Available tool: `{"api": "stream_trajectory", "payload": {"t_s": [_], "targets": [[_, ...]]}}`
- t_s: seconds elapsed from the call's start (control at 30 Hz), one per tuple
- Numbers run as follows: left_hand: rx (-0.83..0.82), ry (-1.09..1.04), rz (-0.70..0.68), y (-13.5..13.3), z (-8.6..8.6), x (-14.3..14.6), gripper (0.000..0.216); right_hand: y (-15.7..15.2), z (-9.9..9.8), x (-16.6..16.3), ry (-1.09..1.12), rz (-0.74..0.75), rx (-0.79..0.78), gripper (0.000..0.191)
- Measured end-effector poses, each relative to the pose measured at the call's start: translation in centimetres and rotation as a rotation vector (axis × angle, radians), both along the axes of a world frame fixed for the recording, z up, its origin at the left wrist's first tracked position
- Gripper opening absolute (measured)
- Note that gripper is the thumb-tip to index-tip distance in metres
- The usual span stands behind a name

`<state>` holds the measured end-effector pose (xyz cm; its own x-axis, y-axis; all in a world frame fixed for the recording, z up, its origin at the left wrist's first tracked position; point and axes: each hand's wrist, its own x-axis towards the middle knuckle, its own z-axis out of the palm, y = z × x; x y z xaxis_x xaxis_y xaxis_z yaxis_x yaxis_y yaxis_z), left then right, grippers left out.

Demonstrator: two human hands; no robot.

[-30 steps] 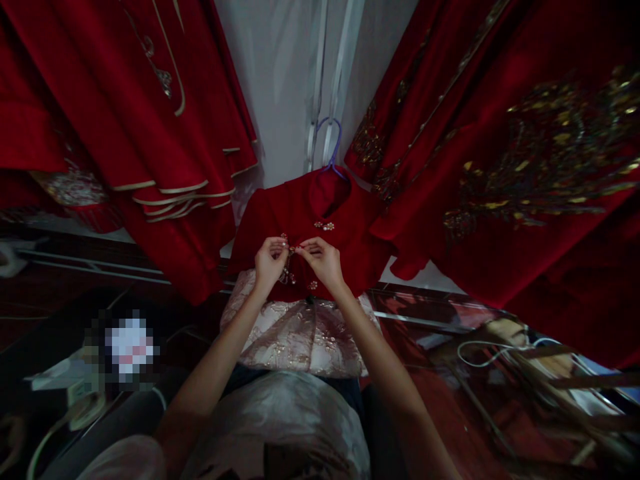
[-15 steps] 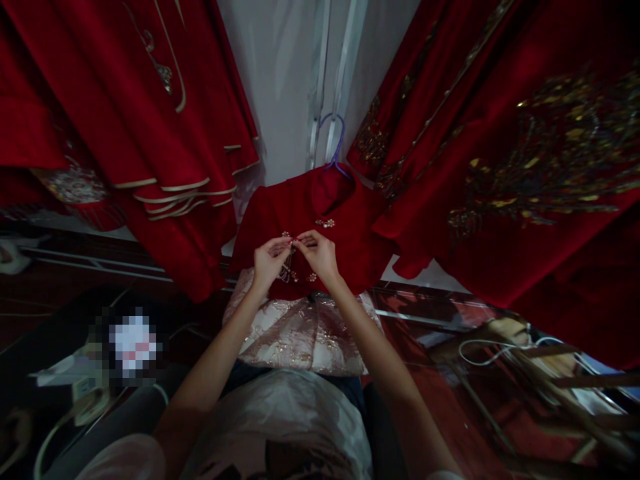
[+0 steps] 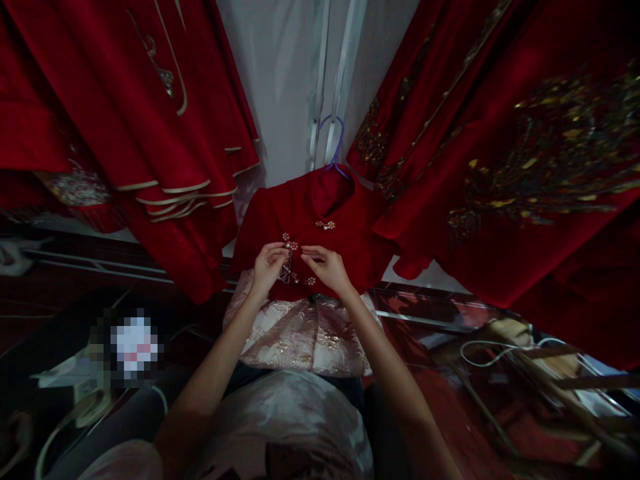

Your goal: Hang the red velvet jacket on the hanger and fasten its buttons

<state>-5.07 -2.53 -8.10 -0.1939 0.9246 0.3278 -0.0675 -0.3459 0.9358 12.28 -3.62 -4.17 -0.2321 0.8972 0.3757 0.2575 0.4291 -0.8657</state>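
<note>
A small red jacket [image 3: 345, 243] hangs on a purple hanger [image 3: 334, 143] in front of me, over a pale pink embroidered skirt [image 3: 300, 337]. Pearl-like clasps [image 3: 325, 225] run down its front. My left hand [image 3: 269, 269] pinches the jacket front at a clasp [image 3: 289, 245], fingers curled round the cloth. My right hand [image 3: 327, 267] rests on the jacket just right of that clasp, fingers close together and bent, touching the fabric edge. The two hands are a finger's width apart.
Long red robes with gold trim [image 3: 165, 153] hang at the left, and gold-embroidered red garments [image 3: 505, 173] at the right. A white wall [image 3: 285, 80] lies behind. A glossy red tabletop [image 3: 450, 373] with a white cable [image 3: 500, 347] stretches to the right.
Both hands worked together at the clasp, rose slightly, then dropped back a little. My right hand has slid right, off the clasp, which now shows between the hands.
</note>
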Motion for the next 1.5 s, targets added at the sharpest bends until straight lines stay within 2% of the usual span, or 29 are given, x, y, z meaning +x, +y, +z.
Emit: {"api": "stream_trajectory", "payload": {"t_s": [0.1,0.2,0.33,0.43,0.6,0.77,1.0,1.2,1.5], "targets": [[-0.023,0.242,0.034,-1.9,-1.8,0.3,0.015,-1.0,-1.0,1.9,-0.124,-0.032,-0.036,0.018],[0.006,0.536,0.04,-3.9,-3.2,0.8,0.012,-1.4,-1.5,3.2,-0.332,-0.019,-0.079,0.015],[0.089,0.805,0.027,-5.1,-3.9,1.2,0.022,-1.3,-2.4,3.5,-0.518,-0.028,-0.141,0.012],[0.14,0.876,0.051,-4.8,-4.1,1.2,0.017,-1.0,-3.4,3.2,-0.513,-0.031,-0.137,0.024],[0.201,0.883,0.056,-4.2,-4.5,1.1,0.008,-0.5,-4.6,3.0,-0.423,0.007,-0.13,0.024],[0.193,0.839,0.076,-3.9,-4.9,1.4,0.009,-0.3,-4.7,3.4,-0.291,0.054,-0.129,0.018],[0.149,0.677,0.099,-3.7,-5.1,1.8,0.013,-0.5,-4.2,2.6,-0.225,-0.06,-0.122,0.015],[0.039,0.522,0.115,-3.4,-5.5,1.7,0.012,-0.8,-4.4,1.4,-0.136,-0.076,-0.125,0.014],[-0.084,0.152,-0.061,-2.8,-5.3,1.1,0.02,-0.6,-4.6,1.8,-0.096,0.0,-0.152,0.019]]}}
